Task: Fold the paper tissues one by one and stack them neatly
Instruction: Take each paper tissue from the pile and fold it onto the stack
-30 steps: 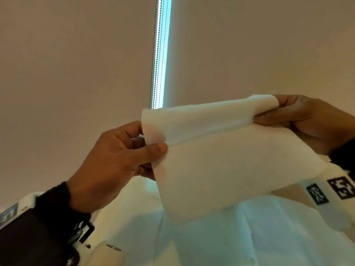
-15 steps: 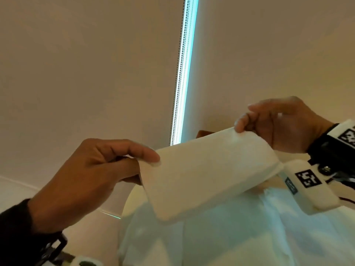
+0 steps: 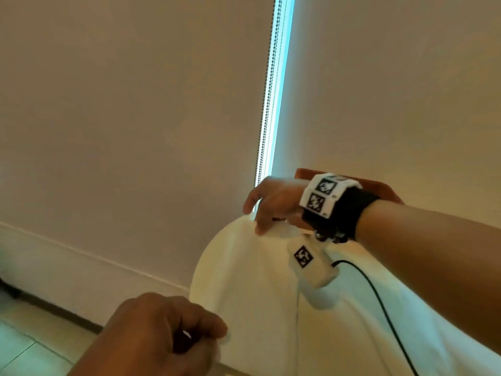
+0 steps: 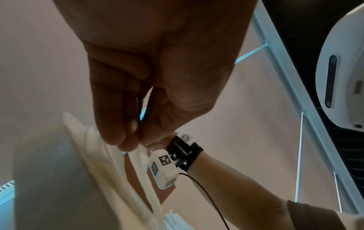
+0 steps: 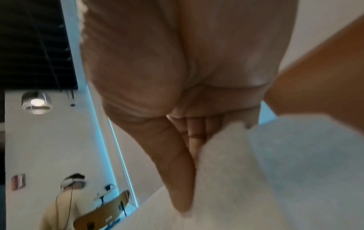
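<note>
A white folded tissue (image 3: 238, 280) lies low over the white round table (image 3: 339, 348), stretched between my hands. My left hand (image 3: 217, 335) is at the near side, fingers curled, pinching the tissue's near corner. The left wrist view shows thumb and fingers of my left hand (image 4: 130, 143) closed on the tissue (image 4: 84, 144). At the table's far edge my right hand (image 3: 260, 223) holds the tissue's far end. In the right wrist view my right hand (image 5: 187, 155) has its thumb against the tissue (image 5: 236, 171), which hides the fingers. Where the tissue ends against the white table is hard to tell.
A black cable (image 3: 379, 299) runs from my right wrist camera (image 3: 311, 264) across the table. A brown chair back (image 3: 379, 185) stands behind the table. Layered white tissues (image 4: 173, 221) lie below. Another person (image 5: 72, 186) and a wooden chair (image 5: 102, 213) are farther off.
Both hands have come down from mid-air with the tissue to the table. My right hand moved to the far edge, my left hand towards me.
</note>
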`<action>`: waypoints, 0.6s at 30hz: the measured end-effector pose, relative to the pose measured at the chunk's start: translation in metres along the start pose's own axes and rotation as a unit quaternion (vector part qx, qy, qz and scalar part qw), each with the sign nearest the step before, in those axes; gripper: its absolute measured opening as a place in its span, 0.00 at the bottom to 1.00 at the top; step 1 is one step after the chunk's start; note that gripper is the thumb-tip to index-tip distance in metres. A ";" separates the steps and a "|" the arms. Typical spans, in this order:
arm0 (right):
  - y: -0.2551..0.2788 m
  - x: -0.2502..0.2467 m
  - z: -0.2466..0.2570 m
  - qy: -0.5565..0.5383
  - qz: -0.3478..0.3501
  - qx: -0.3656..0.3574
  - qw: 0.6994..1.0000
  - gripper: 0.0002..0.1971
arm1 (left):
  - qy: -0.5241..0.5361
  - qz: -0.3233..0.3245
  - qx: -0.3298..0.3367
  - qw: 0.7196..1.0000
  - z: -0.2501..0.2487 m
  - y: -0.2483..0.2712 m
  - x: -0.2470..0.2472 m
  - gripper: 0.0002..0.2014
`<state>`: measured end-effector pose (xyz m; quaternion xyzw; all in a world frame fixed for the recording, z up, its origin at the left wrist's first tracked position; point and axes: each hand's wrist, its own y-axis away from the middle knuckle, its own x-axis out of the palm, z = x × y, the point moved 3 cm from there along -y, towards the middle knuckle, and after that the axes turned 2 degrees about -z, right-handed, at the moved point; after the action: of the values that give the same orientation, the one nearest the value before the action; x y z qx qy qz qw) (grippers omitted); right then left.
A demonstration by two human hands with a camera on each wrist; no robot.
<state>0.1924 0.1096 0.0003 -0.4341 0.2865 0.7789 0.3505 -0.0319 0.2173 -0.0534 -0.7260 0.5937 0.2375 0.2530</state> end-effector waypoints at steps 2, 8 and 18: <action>-0.009 0.019 0.010 0.095 0.012 -0.021 0.995 0.23 | -0.039 0.015 -0.007 0.999 0.003 -0.001 0.004 0.24; -0.023 0.041 0.011 0.143 0.035 -0.023 0.989 0.21 | -0.100 0.054 -0.016 0.993 0.012 -0.007 0.008 0.06; -0.022 0.032 -0.014 0.166 0.037 0.001 0.985 0.15 | -0.197 0.000 0.073 0.978 0.020 -0.013 0.009 0.05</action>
<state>0.2044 0.1216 -0.0373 -0.5462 0.3576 0.7078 0.2698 -0.0186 0.2258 -0.0738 -0.6447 0.5481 0.3313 0.4174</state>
